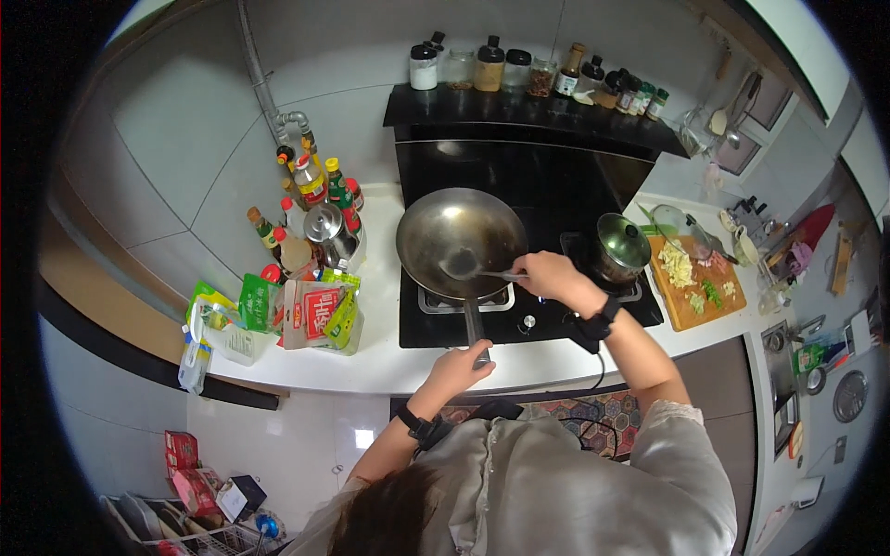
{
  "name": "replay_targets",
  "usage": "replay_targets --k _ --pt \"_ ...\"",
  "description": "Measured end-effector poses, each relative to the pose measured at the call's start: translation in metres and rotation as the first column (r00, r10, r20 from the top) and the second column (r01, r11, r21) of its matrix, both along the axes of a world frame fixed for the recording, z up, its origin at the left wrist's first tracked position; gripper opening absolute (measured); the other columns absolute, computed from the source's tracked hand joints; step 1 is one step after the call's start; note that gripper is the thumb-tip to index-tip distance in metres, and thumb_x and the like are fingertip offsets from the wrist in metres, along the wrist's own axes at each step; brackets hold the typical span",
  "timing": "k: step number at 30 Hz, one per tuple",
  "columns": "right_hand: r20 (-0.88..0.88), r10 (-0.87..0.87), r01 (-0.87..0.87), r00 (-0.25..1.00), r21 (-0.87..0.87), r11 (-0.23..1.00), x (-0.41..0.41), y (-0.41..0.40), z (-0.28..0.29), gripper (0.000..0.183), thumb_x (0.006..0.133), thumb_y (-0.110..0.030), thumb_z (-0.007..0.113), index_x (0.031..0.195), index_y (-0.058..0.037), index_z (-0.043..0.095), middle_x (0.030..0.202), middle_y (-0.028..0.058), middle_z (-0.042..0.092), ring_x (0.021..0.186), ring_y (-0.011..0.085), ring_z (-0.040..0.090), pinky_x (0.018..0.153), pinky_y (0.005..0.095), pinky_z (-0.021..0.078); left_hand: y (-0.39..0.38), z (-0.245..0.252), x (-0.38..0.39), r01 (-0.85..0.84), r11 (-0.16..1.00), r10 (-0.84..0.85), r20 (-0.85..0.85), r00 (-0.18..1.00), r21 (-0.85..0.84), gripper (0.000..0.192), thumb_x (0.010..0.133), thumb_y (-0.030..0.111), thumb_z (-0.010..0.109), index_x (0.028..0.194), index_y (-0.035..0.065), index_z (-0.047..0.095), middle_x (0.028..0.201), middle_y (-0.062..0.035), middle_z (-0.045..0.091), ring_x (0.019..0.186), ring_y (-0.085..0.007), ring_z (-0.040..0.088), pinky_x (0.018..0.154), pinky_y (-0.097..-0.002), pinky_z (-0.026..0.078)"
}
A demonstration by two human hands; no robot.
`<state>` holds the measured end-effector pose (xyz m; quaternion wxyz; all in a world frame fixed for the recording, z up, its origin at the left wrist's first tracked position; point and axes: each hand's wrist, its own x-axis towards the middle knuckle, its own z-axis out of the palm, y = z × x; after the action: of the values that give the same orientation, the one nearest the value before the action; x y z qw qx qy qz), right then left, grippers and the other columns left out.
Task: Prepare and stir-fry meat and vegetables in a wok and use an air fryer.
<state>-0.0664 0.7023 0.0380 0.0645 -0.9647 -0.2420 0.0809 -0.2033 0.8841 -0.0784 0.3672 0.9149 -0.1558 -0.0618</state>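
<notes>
A steel wok (452,219) sits over the left burner of a black glass gas hob (417,330). My left hand (455,370) is closed around the end of the wok's long handle (474,321), in front of the hob. With my right hand (553,278) I grip a metal utensil (497,275), held over the near right side of the wok. The utensil's head is inside the pan, where a dark round patch makes its exact shape hard to tell. No food is visible in the wok.
A lidded pot (621,243) stands on the right burner. Beyond it, a wooden cutting board (685,321) bears chopped food, with a glass lid (674,226) at its back edge. Bottles (341,191) and seasoning packets (313,313) crowd the left counter. Jars (490,66) line the back ledge.
</notes>
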Motion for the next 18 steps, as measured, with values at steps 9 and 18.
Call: replay_targets --k 9,18 --pt "-0.056 0.003 -0.018 0.998 -0.266 0.964 0.022 0.009 0.038 0.019 0.077 -0.015 0.054 0.089 -0.0066 0.066 0.091 0.0139 0.065 0.088 0.0305 0.062 0.071 0.0386 0.0505 -0.002 0.008 0.0 0.006 1.0 -0.007 -0.045 0.999 -0.012 0.039 0.081 0.036 0.058 0.112 0.0156 0.049 0.077 -0.0133 0.063 0.069 -0.0326 0.062 0.06 -0.0384 0.048" --pt "-0.181 0.127 -0.13 0.975 -0.005 0.992 0.018 -0.011 0.027 0.021 0.077 -0.019 0.055 0.092 -0.0075 0.065 0.089 0.0145 0.065 0.085 0.0316 0.061 0.074 0.0385 0.0485 -0.002 0.0 -0.001 -0.013 0.999 0.013 0.003 1.0 -0.053 0.038 0.081 0.035 0.059 0.113 0.0154 0.05 0.075 -0.0128 0.063 0.065 -0.0315 0.062 0.058 -0.0363 0.048"
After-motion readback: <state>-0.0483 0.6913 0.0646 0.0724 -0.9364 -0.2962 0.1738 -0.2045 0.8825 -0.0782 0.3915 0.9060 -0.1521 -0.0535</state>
